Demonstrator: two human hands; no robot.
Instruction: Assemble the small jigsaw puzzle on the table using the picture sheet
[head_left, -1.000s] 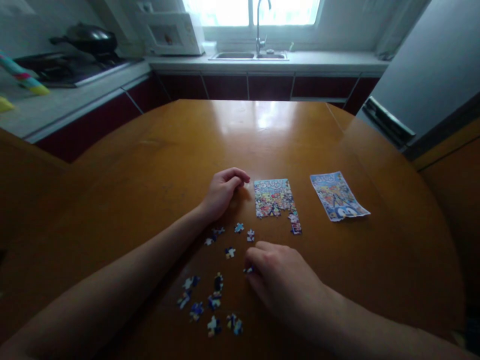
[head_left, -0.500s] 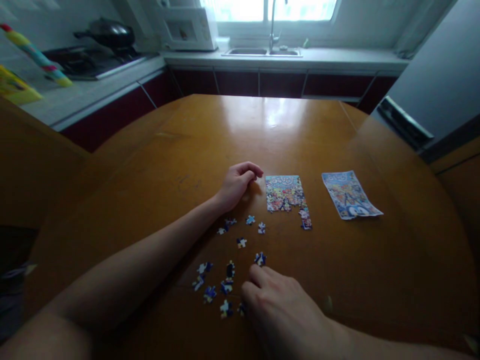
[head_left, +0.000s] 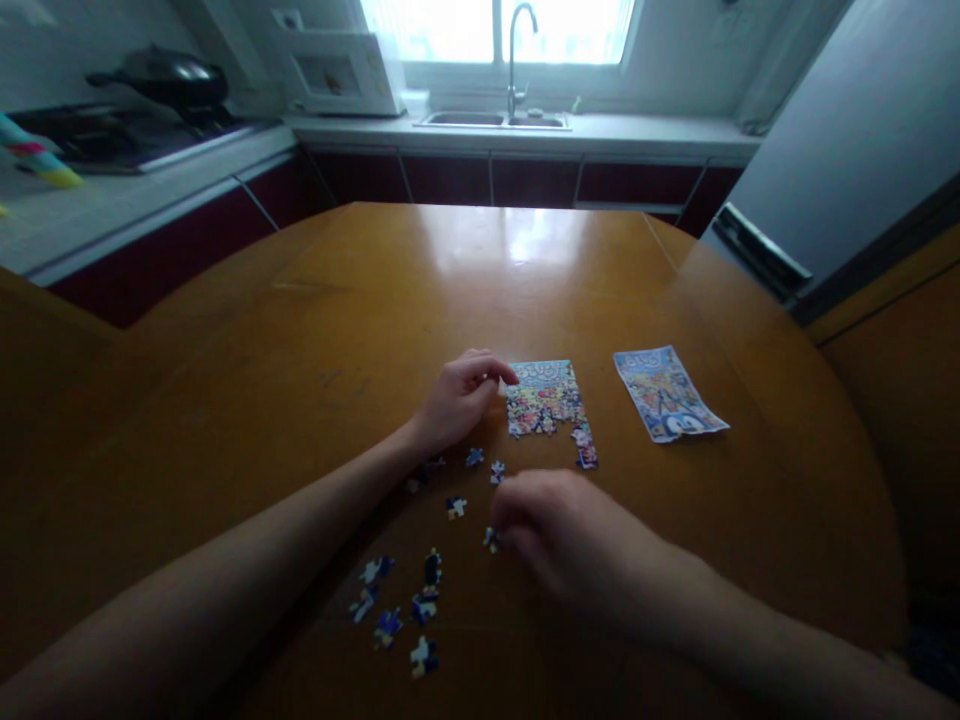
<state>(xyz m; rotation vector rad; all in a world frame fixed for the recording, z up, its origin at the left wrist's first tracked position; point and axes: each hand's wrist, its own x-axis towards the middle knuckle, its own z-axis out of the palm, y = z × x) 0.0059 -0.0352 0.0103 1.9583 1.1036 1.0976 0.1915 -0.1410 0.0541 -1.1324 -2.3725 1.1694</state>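
Observation:
A partly assembled jigsaw puzzle (head_left: 541, 398) lies on the wooden table, with a strip of pieces running down from its lower right corner. My left hand (head_left: 459, 398) rests at its left side, fingers loosely bent, the index finger stretched out to the puzzle's edge. My right hand (head_left: 559, 535) is over the table below the puzzle, its fingers curled closed on what appears to be a jigsaw piece, mostly hidden in the grip. Beside those fingertips lies a loose piece (head_left: 491, 540). Another jigsaw piece (head_left: 497, 472) sits just above them.
Several loose pieces (head_left: 388, 625) are scattered at lower left, some partly behind my left forearm. A creased picture sheet (head_left: 667, 393) lies right of the puzzle. Beyond the table (head_left: 360, 300) are a counter with a sink (head_left: 465, 119), a stove with a pan (head_left: 172, 78) and a fridge.
My right hand has moved up toward the puzzle, and a loose piece that was beside it no longer shows on the table. My left index finger now reaches the puzzle's edge. The view has shifted.

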